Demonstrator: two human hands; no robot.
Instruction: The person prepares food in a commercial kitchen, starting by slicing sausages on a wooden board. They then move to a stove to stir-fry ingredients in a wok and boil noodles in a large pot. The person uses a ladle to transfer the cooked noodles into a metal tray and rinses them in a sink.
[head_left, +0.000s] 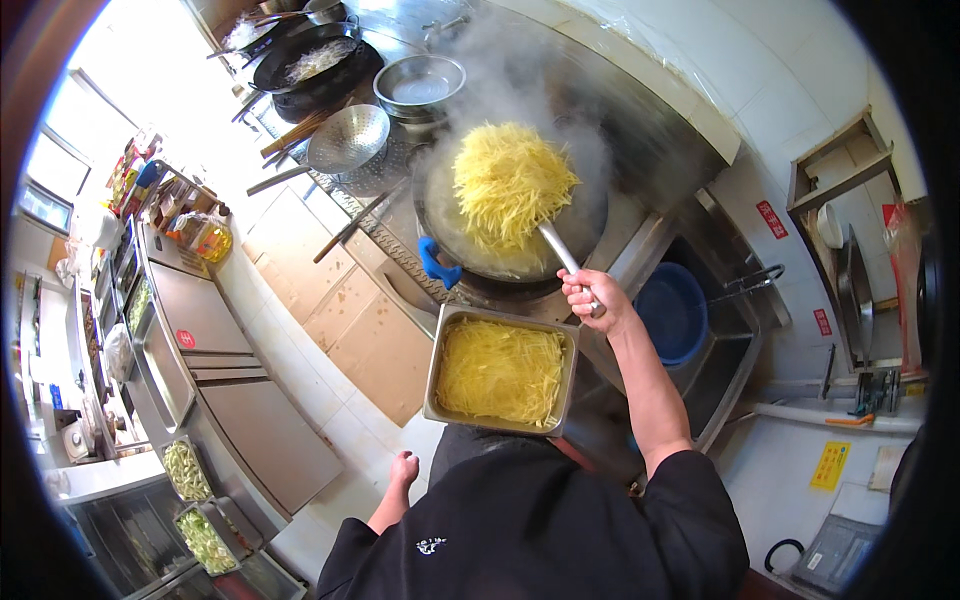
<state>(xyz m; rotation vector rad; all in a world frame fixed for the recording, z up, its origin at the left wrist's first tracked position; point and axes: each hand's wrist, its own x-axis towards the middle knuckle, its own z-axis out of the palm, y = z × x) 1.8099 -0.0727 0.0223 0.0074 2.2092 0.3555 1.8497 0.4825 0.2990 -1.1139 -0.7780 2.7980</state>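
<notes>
My right hand (595, 300) grips the metal handle (559, 247) of a strainer or large ladle. Its bowl is hidden under a heap of pale yellow shreds (514, 184), which look like potato. The heap is over a steaming wok (424, 202), and a blue cloth (439, 264) is wrapped at the wok's near-left handle. Between my body and the stove, a rectangular steel pan (433, 375) holds a layer of similar shreds (501, 371). Low at my left side, my left hand (405, 468) has its fingers curled, with nothing visible in it.
Left of the wok are a perforated strainer (349, 139), a steel bowl (420, 81) and another wok (319, 56). A sink with a blue basin (671, 313) stands to the right. Cardboard (375, 341) covers part of the floor; a steel counter (202, 300) runs along the left.
</notes>
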